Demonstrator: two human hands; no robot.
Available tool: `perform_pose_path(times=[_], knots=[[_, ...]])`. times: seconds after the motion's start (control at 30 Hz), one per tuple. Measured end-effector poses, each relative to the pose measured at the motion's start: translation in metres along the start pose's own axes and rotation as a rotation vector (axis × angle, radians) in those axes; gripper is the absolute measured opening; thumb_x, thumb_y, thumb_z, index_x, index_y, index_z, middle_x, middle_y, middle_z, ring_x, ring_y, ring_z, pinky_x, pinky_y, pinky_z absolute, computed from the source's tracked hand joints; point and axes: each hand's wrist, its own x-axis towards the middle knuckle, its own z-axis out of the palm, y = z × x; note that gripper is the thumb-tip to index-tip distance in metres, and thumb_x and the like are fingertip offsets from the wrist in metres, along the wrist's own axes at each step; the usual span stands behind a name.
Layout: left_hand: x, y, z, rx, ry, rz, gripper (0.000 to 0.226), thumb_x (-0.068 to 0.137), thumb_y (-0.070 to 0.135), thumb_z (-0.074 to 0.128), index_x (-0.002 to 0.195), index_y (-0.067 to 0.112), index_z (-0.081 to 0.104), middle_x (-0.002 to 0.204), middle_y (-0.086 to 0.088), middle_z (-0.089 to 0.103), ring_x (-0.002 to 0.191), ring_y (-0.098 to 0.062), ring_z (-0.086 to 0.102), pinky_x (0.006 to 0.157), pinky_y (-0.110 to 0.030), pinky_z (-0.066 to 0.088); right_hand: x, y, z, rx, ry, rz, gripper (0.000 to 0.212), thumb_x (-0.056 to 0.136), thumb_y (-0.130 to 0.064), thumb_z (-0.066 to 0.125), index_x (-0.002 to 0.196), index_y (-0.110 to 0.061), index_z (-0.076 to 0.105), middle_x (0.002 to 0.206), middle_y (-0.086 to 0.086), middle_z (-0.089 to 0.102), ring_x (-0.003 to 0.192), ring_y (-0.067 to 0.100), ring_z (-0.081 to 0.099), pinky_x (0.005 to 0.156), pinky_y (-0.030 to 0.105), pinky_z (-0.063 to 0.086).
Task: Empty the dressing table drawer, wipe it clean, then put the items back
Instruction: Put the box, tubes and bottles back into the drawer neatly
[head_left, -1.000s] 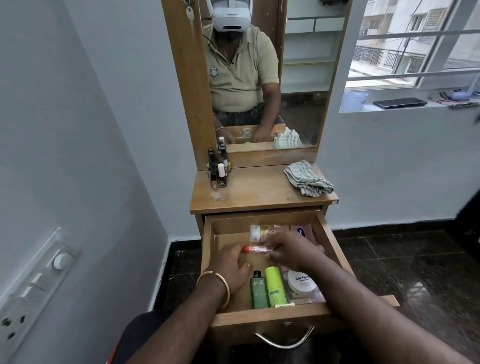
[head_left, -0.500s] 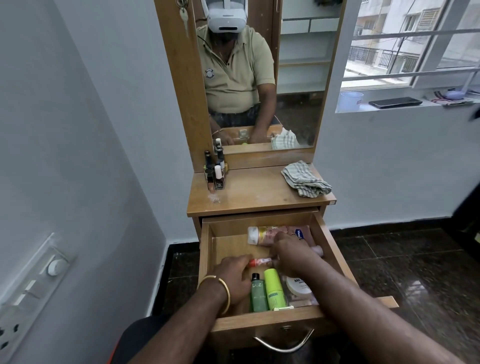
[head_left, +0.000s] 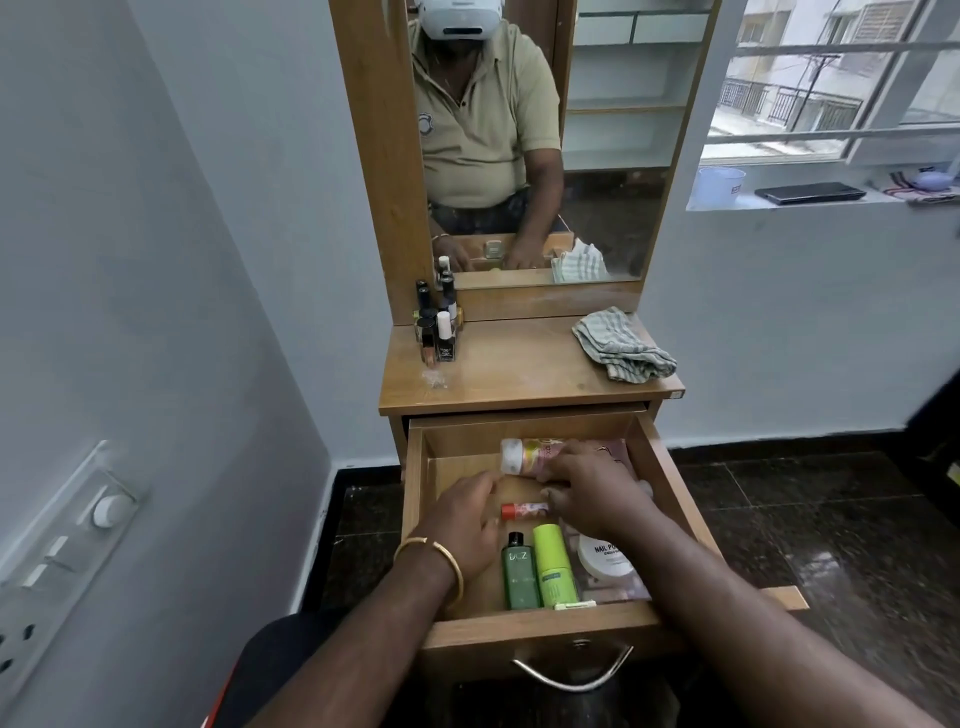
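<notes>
The wooden drawer (head_left: 413, 525) is pulled out. At its back lies a white-capped pink tube (head_left: 527, 455). A small red-capped tube (head_left: 523, 510) lies in the middle. Toward the front stand a dark green bottle (head_left: 519, 571), a lime green bottle (head_left: 555, 569) and a white nail polish remover jar (head_left: 605, 560). My left hand (head_left: 467, 525), with a gold bangle at the wrist, rests palm down on the drawer floor, left of the small tube. My right hand (head_left: 592, 493) covers the pink tube's right end, its thumb at the small tube's end. Whether it grips either is hidden.
A striped grey cloth (head_left: 623, 349) lies on the right of the dressing table top (head_left: 519, 379). Several nail polish bottles (head_left: 437, 332) stand at its back left, below the mirror. The drawer's metal handle (head_left: 571, 678) is at the front. A wall is close on the left.
My right hand has slid a little toward the back, onto the pink tube. My left hand has reached slightly farther into the drawer. The items have hardly moved.
</notes>
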Motion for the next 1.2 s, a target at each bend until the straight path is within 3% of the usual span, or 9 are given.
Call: perform_pose_path(times=[0.2,0.4,0.5,0.6,0.73,0.9,1.1,1.2], knots=[[0.001,-0.001,-0.009,-0.034,0.110,0.081,0.050,0.092,0.025,0.061,0.140,0.024,0.045,0.137,0.000,0.051,0.126,-0.013,0.048,0.104,-0.026,0.039,0.000,-0.011,-0.008,0.017,0.147,-0.053,0.024,0.089,-0.028,0.063,0.112,-0.024,0.071,0.113,-0.002,0.061,0.107,0.020,0.055,0.088,0.036,0.048],[0.019,-0.006,-0.049,0.006,0.319,0.143,0.044,0.093,0.027,0.061,0.136,0.022,0.054,0.134,0.003,0.056,0.123,-0.015,0.052,0.099,-0.027,0.045,0.028,-0.043,-0.031,0.122,0.346,-0.172,0.023,0.088,-0.030,0.068,0.110,-0.024,0.072,0.106,-0.005,0.064,0.097,0.016,0.058,0.080,0.034,0.049],[0.042,-0.005,-0.084,0.092,0.479,0.161,0.039,0.095,0.021,0.057,0.134,0.018,0.056,0.132,-0.003,0.058,0.119,-0.021,0.054,0.095,-0.024,0.039,0.056,-0.065,-0.048,0.140,0.412,-0.193,0.037,0.090,-0.031,0.067,0.126,-0.025,0.062,0.114,-0.005,0.061,0.101,0.011,0.054,0.084,0.031,0.047],[0.066,-0.005,-0.111,0.248,0.601,0.138,0.045,0.092,0.017,0.056,0.137,0.018,0.053,0.134,-0.009,0.051,0.116,-0.029,0.052,0.091,-0.038,0.049,0.087,-0.084,-0.057,0.085,0.448,-0.207,0.052,0.090,-0.032,0.066,0.139,-0.026,0.050,0.128,-0.001,0.057,0.109,0.020,0.057,0.093,0.039,0.050],[0.089,-0.007,-0.124,0.472,0.556,0.041,0.046,0.091,0.021,0.062,0.136,0.020,0.054,0.141,-0.013,0.045,0.117,-0.035,0.049,0.086,-0.042,0.050,0.122,-0.096,-0.056,-0.025,0.438,-0.244,0.067,0.090,-0.028,0.066,0.149,-0.025,0.036,0.135,0.003,0.049,0.110,0.021,0.055,0.089,0.035,0.047],[0.095,-0.022,-0.120,0.583,0.581,0.142,0.032,0.081,0.018,0.074,0.112,0.012,0.071,0.120,-0.017,0.062,0.100,-0.039,0.059,0.071,-0.041,0.054,0.138,-0.094,-0.047,-0.087,0.482,-0.308,0.053,0.088,-0.027,0.067,0.139,-0.023,0.053,0.126,0.002,0.055,0.105,0.022,0.057,0.082,0.036,0.051],[0.092,-0.023,-0.119,0.490,0.649,0.250,0.017,0.081,0.015,0.074,0.098,0.011,0.073,0.097,-0.011,0.072,0.084,-0.033,0.064,0.066,-0.036,0.051,0.131,-0.098,-0.049,0.033,0.564,-0.301,0.026,0.091,-0.028,0.067,0.116,-0.022,0.065,0.099,0.001,0.072,0.082,0.022,0.066,0.062,0.027,0.041],[0.090,-0.021,-0.124,0.435,0.604,0.226,0.011,0.085,0.019,0.069,0.094,0.015,0.074,0.083,-0.007,0.073,0.078,-0.031,0.063,0.064,-0.033,0.046,0.124,-0.101,-0.052,0.100,0.537,-0.311,0.023,0.091,-0.025,0.068,0.113,-0.020,0.068,0.093,0.002,0.074,0.078,0.020,0.068,0.061,0.028,0.047]])
